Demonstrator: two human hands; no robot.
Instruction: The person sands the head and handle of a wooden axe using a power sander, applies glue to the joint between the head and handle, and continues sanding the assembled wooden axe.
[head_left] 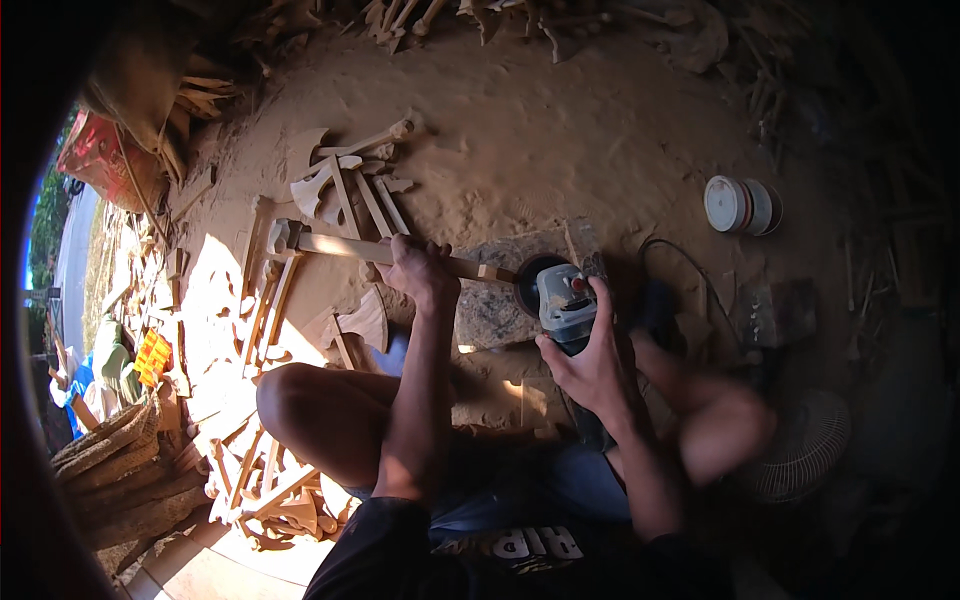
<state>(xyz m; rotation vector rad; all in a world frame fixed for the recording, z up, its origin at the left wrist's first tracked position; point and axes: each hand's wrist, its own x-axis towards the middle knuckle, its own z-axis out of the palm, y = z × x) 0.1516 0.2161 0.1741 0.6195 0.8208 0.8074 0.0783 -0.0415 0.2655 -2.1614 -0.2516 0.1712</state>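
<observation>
My left hand point(420, 270) is wrapped round a long pale wooden shaft point(340, 246) with a knobbed, carved head at its left end. The shaft's right end meets the dark round disc of an angle grinder point(566, 300); whether they press together I cannot tell. My right hand point(598, 368) grips the grinder's body from the near side, thumb and fingers about it. Both are above a mottled stone block point(490, 322) between my bent legs. A pale axe-head-shaped wooden piece point(362, 318) lies on the ground left of the block.
Carved wooden pieces point(345, 195) lie on the dusty ground ahead-left, with a sunlit heap point(275, 500) near my left knee. At right are a white tub point(738, 205), a dark cable point(690, 258) and a fan's round grille point(803, 450). Wood scraps line the far edge.
</observation>
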